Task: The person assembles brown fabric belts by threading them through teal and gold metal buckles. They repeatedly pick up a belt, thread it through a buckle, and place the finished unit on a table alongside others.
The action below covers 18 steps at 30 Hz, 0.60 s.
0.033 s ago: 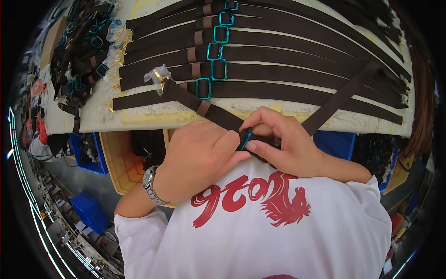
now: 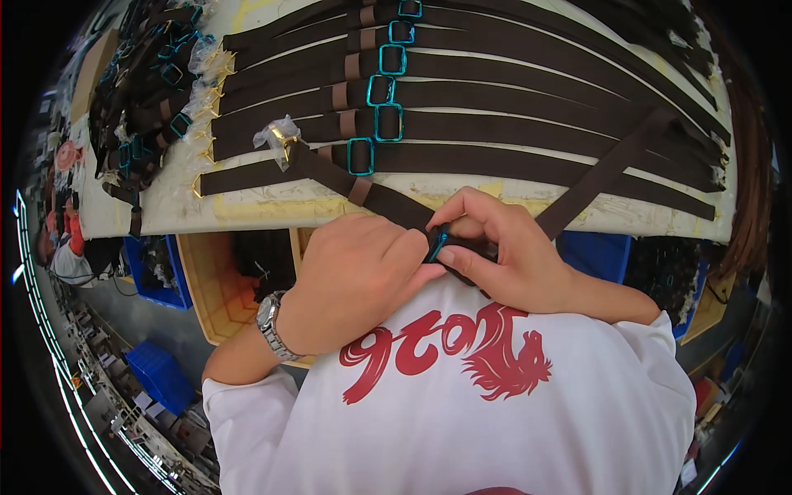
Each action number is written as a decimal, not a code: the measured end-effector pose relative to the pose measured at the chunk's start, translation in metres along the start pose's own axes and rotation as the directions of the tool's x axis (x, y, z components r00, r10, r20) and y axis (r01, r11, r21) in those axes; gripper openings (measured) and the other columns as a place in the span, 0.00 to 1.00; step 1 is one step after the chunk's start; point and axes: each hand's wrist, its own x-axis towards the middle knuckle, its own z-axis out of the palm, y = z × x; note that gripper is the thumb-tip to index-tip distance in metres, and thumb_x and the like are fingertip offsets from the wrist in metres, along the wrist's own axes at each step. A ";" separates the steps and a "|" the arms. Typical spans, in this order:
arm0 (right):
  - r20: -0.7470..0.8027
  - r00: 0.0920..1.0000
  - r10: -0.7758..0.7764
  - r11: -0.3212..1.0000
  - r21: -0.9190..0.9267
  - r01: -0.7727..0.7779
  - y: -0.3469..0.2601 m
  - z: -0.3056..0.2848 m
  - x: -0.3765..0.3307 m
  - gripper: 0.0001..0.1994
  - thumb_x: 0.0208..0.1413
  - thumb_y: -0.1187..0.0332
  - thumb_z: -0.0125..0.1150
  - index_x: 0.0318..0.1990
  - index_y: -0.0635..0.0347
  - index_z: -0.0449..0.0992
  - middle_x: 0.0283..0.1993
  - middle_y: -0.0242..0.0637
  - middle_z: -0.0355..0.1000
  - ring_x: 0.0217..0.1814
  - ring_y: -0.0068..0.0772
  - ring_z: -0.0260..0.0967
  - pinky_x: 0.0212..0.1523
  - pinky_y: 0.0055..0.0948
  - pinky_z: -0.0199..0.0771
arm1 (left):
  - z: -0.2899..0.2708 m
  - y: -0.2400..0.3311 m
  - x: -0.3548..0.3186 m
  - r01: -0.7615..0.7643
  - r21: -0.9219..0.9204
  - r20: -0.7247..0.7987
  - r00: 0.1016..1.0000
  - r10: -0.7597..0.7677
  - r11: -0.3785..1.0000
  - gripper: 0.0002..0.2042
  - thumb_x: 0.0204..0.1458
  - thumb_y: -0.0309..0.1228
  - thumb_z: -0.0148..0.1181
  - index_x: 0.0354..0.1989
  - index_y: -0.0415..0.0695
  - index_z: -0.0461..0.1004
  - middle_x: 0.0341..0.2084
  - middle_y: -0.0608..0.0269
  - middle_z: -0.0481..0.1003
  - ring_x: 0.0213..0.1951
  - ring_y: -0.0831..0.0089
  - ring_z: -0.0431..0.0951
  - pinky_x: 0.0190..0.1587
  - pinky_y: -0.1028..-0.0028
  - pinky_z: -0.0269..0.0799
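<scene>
Brown strap [image 2: 388, 202] with teal buckle [image 2: 436, 242] was gripped by both the left hand [image 2: 355, 280] and right hand [image 2: 503, 256]; further straps [image 2: 495, 124] were laid on the table [image 2: 272, 210].

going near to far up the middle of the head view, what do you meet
white shirt with red print → the hands, left hand and right hand, on a teal buckle → table edge → rows of dark brown straps with teal buckles
</scene>
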 end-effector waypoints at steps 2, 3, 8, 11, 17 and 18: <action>-0.050 0.999 0.000 1.000 -0.027 -0.002 0.008 0.003 0.002 0.11 0.68 0.79 0.61 0.55 0.65 0.71 0.40 0.39 0.83 0.41 0.17 0.75 0.47 0.23 0.73 | 0.018 0.003 0.002 -0.036 0.048 -0.112 0.993 0.041 0.998 0.16 0.43 0.33 0.81 0.28 0.46 0.74 0.23 0.62 0.73 0.25 0.59 0.75 0.28 0.63 0.69; -0.054 0.999 -0.003 1.000 -0.021 0.001 0.007 0.003 0.004 0.11 0.68 0.79 0.61 0.55 0.65 0.71 0.40 0.39 0.83 0.42 0.18 0.75 0.47 0.23 0.73 | 0.019 0.004 0.002 -0.049 0.034 -0.110 0.993 0.053 0.998 0.17 0.43 0.33 0.81 0.29 0.45 0.74 0.23 0.62 0.73 0.25 0.60 0.75 0.28 0.64 0.69; -0.064 0.995 -0.077 0.995 0.066 0.081 0.010 0.002 0.002 0.12 0.69 0.76 0.63 0.54 0.64 0.69 0.41 0.44 0.86 0.39 0.34 0.81 0.44 0.32 0.76 | -0.018 -0.003 0.004 0.072 -0.222 -0.047 0.995 -0.084 0.972 0.18 0.42 0.36 0.83 0.30 0.44 0.75 0.23 0.63 0.73 0.24 0.62 0.73 0.29 0.67 0.69; -0.008 0.995 -0.102 0.994 0.041 0.102 0.006 -0.005 0.004 0.12 0.69 0.76 0.62 0.56 0.64 0.68 0.41 0.42 0.86 0.40 0.34 0.81 0.46 0.32 0.78 | -0.024 -0.007 0.005 0.235 -0.234 0.072 0.972 -0.224 0.943 0.16 0.49 0.38 0.80 0.35 0.41 0.79 0.25 0.61 0.77 0.28 0.61 0.79 0.32 0.66 0.71; 0.030 0.989 -0.146 0.988 -0.049 0.147 -0.009 -0.011 0.013 0.18 0.67 0.73 0.68 0.60 0.63 0.68 0.41 0.44 0.85 0.43 0.41 0.83 0.49 0.34 0.81 | -0.028 -0.013 0.008 0.131 -0.286 -0.018 0.990 -0.142 0.949 0.07 0.55 0.23 0.72 0.40 0.36 0.83 0.25 0.56 0.78 0.27 0.56 0.79 0.31 0.64 0.72; 0.029 0.978 -0.205 0.973 -0.102 0.207 -0.014 -0.014 0.016 0.19 0.67 0.72 0.68 0.60 0.63 0.69 0.41 0.44 0.85 0.43 0.42 0.84 0.49 0.34 0.81 | -0.033 -0.012 0.012 0.101 -0.264 -0.040 0.993 -0.115 0.959 0.07 0.54 0.23 0.72 0.39 0.36 0.83 0.25 0.56 0.78 0.27 0.56 0.78 0.30 0.64 0.72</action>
